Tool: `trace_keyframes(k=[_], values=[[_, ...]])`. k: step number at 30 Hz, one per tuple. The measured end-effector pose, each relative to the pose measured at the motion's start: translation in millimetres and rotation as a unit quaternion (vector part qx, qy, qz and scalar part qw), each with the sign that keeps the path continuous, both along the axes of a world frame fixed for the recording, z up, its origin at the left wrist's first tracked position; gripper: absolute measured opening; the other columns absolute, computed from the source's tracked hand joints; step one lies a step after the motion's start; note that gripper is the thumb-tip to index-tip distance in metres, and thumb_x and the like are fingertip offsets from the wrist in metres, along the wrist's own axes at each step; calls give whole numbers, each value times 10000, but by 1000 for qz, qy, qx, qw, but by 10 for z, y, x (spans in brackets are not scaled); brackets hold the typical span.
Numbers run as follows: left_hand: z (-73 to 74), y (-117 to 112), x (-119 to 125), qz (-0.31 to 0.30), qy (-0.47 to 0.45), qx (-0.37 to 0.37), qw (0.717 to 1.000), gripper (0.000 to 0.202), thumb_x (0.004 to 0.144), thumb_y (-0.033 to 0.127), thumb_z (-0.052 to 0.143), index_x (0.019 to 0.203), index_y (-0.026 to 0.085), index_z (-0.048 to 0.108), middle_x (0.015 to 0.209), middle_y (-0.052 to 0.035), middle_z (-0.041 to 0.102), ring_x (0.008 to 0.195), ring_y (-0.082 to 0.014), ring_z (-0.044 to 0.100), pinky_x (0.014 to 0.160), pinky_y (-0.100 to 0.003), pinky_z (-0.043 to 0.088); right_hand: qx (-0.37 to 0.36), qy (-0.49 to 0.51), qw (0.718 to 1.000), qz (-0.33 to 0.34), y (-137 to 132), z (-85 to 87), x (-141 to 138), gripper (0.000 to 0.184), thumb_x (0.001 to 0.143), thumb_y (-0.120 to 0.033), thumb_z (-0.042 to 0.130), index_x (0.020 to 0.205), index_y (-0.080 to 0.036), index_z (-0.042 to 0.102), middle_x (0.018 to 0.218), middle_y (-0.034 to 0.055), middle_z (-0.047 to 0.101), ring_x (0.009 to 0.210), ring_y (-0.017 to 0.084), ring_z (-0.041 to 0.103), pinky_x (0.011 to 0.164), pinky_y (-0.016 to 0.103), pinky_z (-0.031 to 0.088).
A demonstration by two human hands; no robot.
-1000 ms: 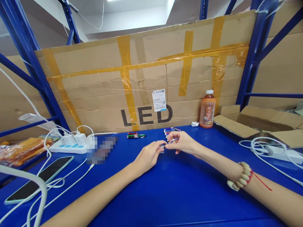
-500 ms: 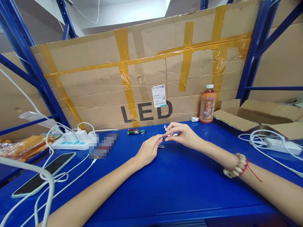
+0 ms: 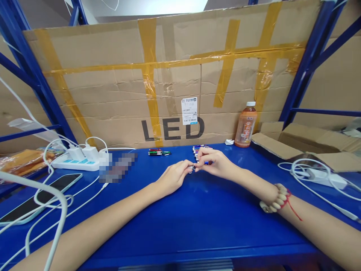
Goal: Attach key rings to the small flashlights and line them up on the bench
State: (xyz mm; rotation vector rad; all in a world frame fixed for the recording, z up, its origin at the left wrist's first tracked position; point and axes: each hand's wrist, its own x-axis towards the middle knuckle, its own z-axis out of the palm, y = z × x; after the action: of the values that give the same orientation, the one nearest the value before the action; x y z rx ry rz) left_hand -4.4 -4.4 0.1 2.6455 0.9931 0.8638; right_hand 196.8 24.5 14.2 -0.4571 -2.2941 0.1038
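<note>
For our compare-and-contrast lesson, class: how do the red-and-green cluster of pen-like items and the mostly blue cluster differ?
Spread: the red-and-green cluster is a small bundle; the blue cluster forms a longer row from back to front.
View: the right hand partly hides the blue cluster, while the red-and-green cluster lies uncovered.
Both hold slim, shiny items and lie on the blue table.

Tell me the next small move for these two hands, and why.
Probably hold the left hand steady and adjust the small shiny piece slightly with the right hand: the fingertips of both hands meet right at it, so a fine movement seems enough, though its details are too small to make out.
</note>
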Motion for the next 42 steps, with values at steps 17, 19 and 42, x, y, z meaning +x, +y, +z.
trace_keyframes(k=[17, 19, 42], values=[[-98, 68, -19, 1, -67, 91, 994, 128, 872, 264, 402, 773, 184, 419, 818, -49, 599, 813, -154, 598, 711, -253, 459, -122, 78, 989, -25, -170, 58, -194, 353, 749, -425, 608, 534, -148, 575, 572, 7, 485, 571, 97, 456, 552, 246, 404], [-100, 67, -20, 7, -70, 83, 994, 125, 869, 262, 406, 772, 184, 419, 820, -54, 607, 840, -163, 602, 724, -261, 461, -164, 84, 983, -27, -183, 56, -214, 360, 731, -451, 614, 542, -147, 579, 577, 10, 480, 577, 99, 464, 502, 226, 411], [-30, 57, 35, 62, -20, 46, 997, 233, 911, 293, 330, 999, 205, 527, 988, -31, 610, 910, -157, 562, 810, -277, 428, -345, 134, 923, -101, -112, 77, -200, 411, 564, -519, 693, 665, -123, 649, 618, 6, 499, 496, 72, 438, 323, 169, 400]])
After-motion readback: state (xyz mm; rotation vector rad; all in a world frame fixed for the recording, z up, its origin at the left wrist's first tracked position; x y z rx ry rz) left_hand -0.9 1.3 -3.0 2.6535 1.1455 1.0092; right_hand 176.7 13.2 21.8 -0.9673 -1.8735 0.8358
